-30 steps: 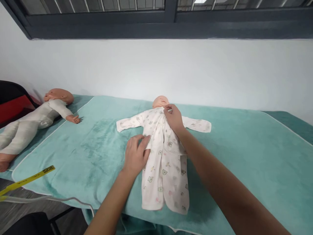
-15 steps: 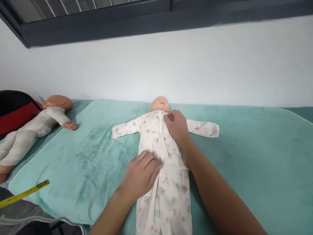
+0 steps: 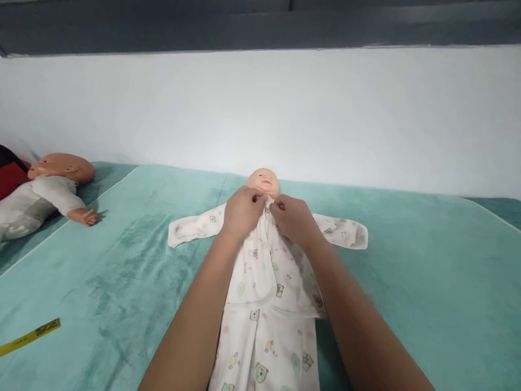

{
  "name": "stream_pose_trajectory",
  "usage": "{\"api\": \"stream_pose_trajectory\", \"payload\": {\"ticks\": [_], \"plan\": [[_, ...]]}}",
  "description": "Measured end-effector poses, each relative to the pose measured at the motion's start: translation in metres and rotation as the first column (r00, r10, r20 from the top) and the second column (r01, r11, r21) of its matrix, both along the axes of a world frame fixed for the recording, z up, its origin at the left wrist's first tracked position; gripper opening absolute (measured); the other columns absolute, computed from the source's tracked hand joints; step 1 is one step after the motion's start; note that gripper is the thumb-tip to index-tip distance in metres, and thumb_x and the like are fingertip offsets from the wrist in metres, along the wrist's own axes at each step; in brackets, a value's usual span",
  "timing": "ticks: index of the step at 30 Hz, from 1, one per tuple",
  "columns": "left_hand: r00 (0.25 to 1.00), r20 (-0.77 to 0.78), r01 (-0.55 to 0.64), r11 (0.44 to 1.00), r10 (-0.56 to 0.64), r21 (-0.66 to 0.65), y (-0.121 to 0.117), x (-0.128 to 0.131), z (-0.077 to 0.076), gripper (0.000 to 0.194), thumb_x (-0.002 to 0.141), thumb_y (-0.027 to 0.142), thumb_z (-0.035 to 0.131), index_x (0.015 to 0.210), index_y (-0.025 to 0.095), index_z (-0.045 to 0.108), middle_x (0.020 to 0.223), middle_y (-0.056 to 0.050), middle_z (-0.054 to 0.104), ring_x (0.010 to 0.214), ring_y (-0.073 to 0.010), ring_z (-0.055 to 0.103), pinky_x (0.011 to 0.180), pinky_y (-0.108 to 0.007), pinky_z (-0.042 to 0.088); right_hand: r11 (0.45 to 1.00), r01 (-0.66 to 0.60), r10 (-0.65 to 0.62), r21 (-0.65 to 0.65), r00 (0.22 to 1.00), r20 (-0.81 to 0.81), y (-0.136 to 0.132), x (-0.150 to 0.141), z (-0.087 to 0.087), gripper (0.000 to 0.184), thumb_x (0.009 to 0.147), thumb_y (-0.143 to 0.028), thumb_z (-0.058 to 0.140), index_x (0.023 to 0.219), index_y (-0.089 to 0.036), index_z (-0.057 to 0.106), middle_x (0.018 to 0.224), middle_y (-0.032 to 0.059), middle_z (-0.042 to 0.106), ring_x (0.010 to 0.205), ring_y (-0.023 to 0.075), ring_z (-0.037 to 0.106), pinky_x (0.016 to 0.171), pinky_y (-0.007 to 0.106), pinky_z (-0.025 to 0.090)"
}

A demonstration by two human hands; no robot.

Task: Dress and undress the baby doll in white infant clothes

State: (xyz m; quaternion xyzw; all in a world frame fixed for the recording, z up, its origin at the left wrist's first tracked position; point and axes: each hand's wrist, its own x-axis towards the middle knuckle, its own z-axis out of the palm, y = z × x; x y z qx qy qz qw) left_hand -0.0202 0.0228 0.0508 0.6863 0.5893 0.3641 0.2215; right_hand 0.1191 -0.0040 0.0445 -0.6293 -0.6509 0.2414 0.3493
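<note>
A baby doll lies on its back with its head toward the wall. It wears a white baby shirt with small animal prints, sleeves spread to both sides, and matching trousers. My left hand pinches the shirt's front edge at the neckline, just below the doll's chin. Close beside it, my right hand pinches the other front edge at the collar. Below my hands the two front panels meet along the middle, and their lower part hangs slightly apart over the trousers. My fingers hide the exact spot they grip.
A second doll in a white body suit lies at the left, near a red and black item. A yellow strip shows at lower left. Green cloth covers the table up to the white wall.
My left hand has moved up from the doll's waist to the collar, next to my right hand. The view has shifted, and the second doll now appears farther left.
</note>
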Motion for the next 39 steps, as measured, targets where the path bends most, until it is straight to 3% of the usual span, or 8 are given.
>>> {"api": "stream_pose_trajectory", "payload": {"ticks": [5,8,11,15,21,26,30,39], "plan": [[0.975,0.22,0.032,0.999,-0.029,-0.014,-0.005,-0.006,-0.004,0.015,0.081,0.027,0.057,0.073,0.019,0.067,0.075,-0.002,0.067,0.067,-0.0151,0.056,0.061,-0.026,0.039,0.997,0.053,-0.041,0.049,0.975,-0.22,0.013,-0.013,0.005,0.02,0.08,-0.028,0.049,0.061,-0.021,0.048,0.066,-0.0035,0.052,0.064,0.0129,0.044,0.06,0.026,0.033],[0.883,0.47,0.02,0.997,0.017,-0.073,-0.005,-0.009,-0.003,0.016,0.081,0.029,0.058,0.078,0.017,0.068,0.066,0.0,0.063,0.056,-0.0113,0.05,0.055,-0.024,0.037,0.994,0.082,-0.057,0.072,0.953,-0.297,0.015,-0.024,0.005,0.022,0.079,-0.028,0.051,0.059,-0.02,0.047,0.065,-0.0039,0.051,0.066,0.0126,0.044,0.062,0.026,0.033],[0.783,0.622,0.107,0.985,0.0,-0.134,-0.006,-0.007,-0.001,0.018,0.081,0.032,0.06,0.078,0.016,0.067,0.06,0.002,0.058,0.049,-0.0085,0.044,0.052,-0.023,0.035,0.995,0.095,-0.076,0.022,0.9,-0.43,0.008,-0.023,0.0,0.022,0.079,-0.032,0.055,0.061,-0.02,0.052,0.062,-0.0048,0.051,0.063,0.012,0.043,0.06,0.026,0.034],[0.775,0.632,0.158,0.974,-0.022,-0.16,-0.007,-0.006,-0.001,0.015,0.079,0.029,0.062,0.079,0.015,0.068,0.062,0.001,0.059,0.052,-0.0076,0.045,0.053,-0.022,0.035,0.994,0.093,-0.104,-0.048,0.805,-0.584,-0.001,-0.014,-0.007,0.019,0.076,-0.036,0.062,0.067,-0.02,0.062,0.062,-0.0044,0.056,0.061,0.0119,0.047,0.06,0.025,0.036],[0.749,0.663,0.199,0.96,-0.021,-0.195,-0.007,-0.007,0.0,0.013,0.076,0.027,0.067,0.081,0.015,0.07,0.064,0.001,0.058,0.057,-0.0081,0.049,0.054,-0.021,0.035,0.986,0.159,-0.079,0.052,0.714,-0.696,-0.001,-0.016,-0.012,0.018,0.079,-0.036,0.064,0.08,-0.02,0.072,0.083,0.0,0.07,0.079,0.0156,0.06,0.074,0.027,0.046],[0.734,0.679,0.188,0.961,-0.001,-0.202,-0.007,-0.006,-0.001,0.015,0.075,0.029,0.07,0.079,0.015,0.069,0.066,0.0,0.061,0.058,-0.0083,0.051,0.054,-0.021,0.035,0.977,0.179,-0.063,0.119,0.767,-0.638,0.0,-0.016,-0.011,0.018,0.081,-0.036,0.062,0.081,-0.021,0.072,0.086,0.0007,0.073,0.082,0.0168,0.063,0.078,0.029,0.048],[0.726,0.688,0.184,0.966,-0.008,-0.183,-0.006,-0.006,-0.003,0.016,0.075,0.03,0.07,0.08,0.015,0.069,0.066,0.0,0.062,0.059,-0.0086,0.052,0.054,-0.021,0.035,0.984,0.151,-0.074,0.09,0.82,-0.568,0.001,-0.015,-0.01,0.019,0.079,-0.036,0.063,0.082,-0.02,0.074,0.086,0.0016,0.074,0.082,0.018,0.064,0.076,0.029,0.048],[0.667,0.745,0.243,0.944,0.004,-0.223,-0.006,-0.01,0.002,0.015,0.074,0.027,0.072,0.079,0.014,0.068,0.067,-0.001,0.062,0.058,-0.0076,0.051,0.053,-0.02,0.035,0.989,0.14,-0.095,0.044,0.844,-0.528,-0.001,-0.016,-0.008,0.016,0.078,-0.034,0.065,0.082,-0.022,0.076,0.085,0.0006,0.075,0.08,0.0181,0.066,0.072,0.029,0.048]]}}
